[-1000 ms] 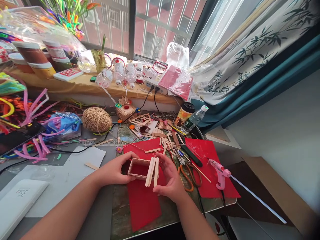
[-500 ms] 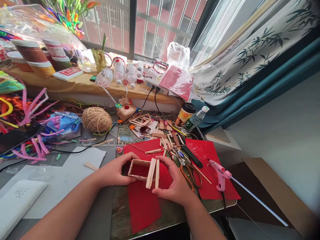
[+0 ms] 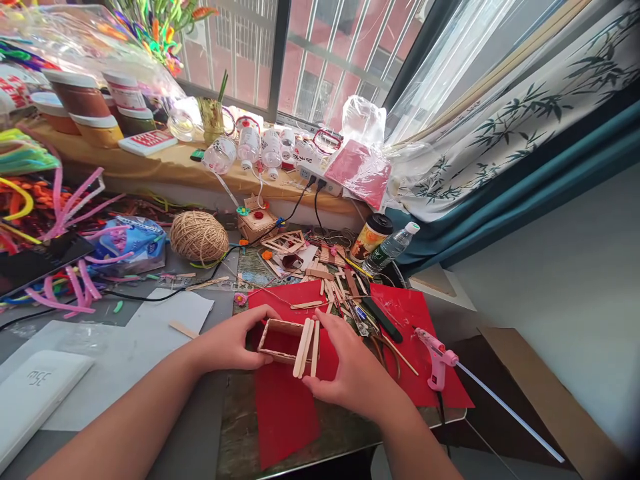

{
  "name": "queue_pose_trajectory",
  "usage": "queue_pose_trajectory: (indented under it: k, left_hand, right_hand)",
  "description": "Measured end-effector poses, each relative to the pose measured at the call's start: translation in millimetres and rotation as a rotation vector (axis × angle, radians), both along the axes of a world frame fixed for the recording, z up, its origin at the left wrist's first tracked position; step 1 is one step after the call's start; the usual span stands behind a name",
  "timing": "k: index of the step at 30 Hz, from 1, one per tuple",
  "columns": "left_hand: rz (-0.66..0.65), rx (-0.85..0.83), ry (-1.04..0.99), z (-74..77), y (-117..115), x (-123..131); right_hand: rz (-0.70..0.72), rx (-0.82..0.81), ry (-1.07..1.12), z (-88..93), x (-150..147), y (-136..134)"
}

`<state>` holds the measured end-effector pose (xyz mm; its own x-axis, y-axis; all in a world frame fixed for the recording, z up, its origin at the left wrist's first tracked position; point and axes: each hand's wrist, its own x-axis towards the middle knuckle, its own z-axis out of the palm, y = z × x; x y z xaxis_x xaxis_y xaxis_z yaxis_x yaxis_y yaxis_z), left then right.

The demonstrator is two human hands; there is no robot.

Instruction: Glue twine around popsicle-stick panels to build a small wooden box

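A small open box of wooden craft sticks is between my hands, over red paper. My left hand is closed on its left end, thumb at the near side and fingers at the far side. Craft sticks lie side by side across the right part of the box top. Another craft stick lies across at the right end, a narrow gap from them. My right hand pinches this outer stick by its two ends, between thumb and forefinger.
Red paper lies beneath. A pink glue gun rests at the right, its long glue stick past the table edge. Behind are loose craft sticks, scissors, a twine ball, a water bottle and a lidded cup.
The view has shifted slightly. My right hand has tilted a little around the outer stick, and the sticks and box stay nearly as they were. My left hand keeps its hold.
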<state>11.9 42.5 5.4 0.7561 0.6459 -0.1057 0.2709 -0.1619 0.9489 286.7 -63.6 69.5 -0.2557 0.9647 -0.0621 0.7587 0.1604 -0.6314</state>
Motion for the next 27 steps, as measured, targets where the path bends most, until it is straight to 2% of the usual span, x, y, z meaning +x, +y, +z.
queue_pose_trajectory:
  k: [19, 27]
  left_hand:
    - [-0.001, 0.025, 0.0, 1.1, 0.0, -0.4]
    - [0.002, 0.005, -0.004, 2.3, 0.2, -0.7]
  right_hand:
    - [-0.002, -0.041, -0.056, -7.2, -5.6, -1.4]
    - [0.029, -0.047, -0.057, -3.3, -0.8, -4.4]
